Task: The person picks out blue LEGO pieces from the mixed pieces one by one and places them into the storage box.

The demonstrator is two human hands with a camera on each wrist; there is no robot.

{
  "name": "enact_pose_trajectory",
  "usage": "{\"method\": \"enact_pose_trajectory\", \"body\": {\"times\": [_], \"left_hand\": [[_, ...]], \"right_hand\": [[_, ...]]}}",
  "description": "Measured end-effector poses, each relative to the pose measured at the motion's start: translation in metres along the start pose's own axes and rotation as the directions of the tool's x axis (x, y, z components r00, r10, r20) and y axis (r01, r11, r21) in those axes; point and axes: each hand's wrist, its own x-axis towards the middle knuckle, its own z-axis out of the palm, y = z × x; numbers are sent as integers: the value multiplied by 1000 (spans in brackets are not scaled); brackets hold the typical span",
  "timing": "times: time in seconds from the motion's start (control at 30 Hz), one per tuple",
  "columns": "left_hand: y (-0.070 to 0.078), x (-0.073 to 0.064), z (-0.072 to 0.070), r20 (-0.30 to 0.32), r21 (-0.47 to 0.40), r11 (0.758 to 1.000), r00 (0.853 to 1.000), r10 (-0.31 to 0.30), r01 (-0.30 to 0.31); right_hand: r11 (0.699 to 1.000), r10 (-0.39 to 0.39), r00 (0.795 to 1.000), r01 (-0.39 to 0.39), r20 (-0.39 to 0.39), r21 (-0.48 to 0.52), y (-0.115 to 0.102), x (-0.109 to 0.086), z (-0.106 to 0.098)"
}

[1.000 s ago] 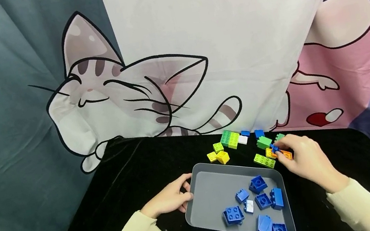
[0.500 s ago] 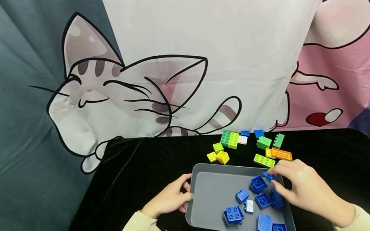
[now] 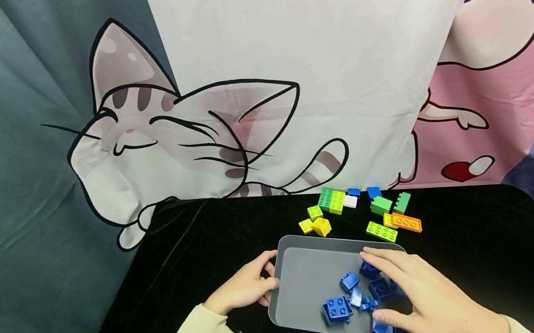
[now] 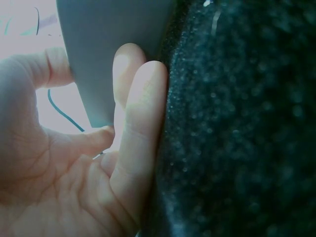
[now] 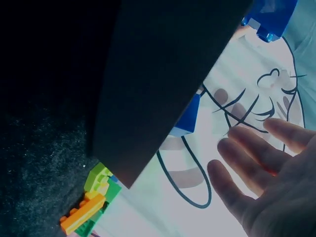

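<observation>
My left hand grips the left edge of a grey tray; in the left wrist view its thumb and fingers lie on either side of the tray wall. Over the tray's right side, my right hand is spread with nothing in it. A small blue piece with projecting arms lies in the tray below its fingers, by a white brick. Several blue bricks lie around them, some partly hidden by the right hand. In the right wrist view the fingers are apart beside the dark tray wall.
Behind the tray lie loose bricks on a black cloth: yellow ones, green ones, a lime one, an orange one and a white one. A printed curtain hangs at the back.
My right hand has carried the small blue piece from beside the orange brick leftward and nearer into the tray and let it go. The left hand has stayed put.
</observation>
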Motion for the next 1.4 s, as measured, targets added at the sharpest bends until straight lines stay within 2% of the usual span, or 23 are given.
{"method": "enact_pose_trajectory", "body": {"times": [0.3,0.53,0.83,1.2,1.3,1.4], "left_hand": [[-1,0,0,-1,-3,1000,1000,-1,1],[0,0,0,-1,-6,1000,1000,-4,4],[-1,1,0,0,-10,1000,1000,-1,1],[-1,2,-1,8,-8,1000,1000,2,-2],[-1,2,-1,3,-3,1000,1000,2,-2],[-1,1,0,0,-9,1000,1000,-4,4]], "right_hand": [[999,-33,999,33,-3,-18,0,4,-5],[999,-34,999,34,-26,-23,8,17,-8],[1000,2,999,-2,-54,-8,26,51,-10],[999,40,997,-41,-73,-14,64,96,-4],[997,81,995,-81,-63,1,73,105,0],[988,154,987,-153,-47,13,81,115,3]]}}
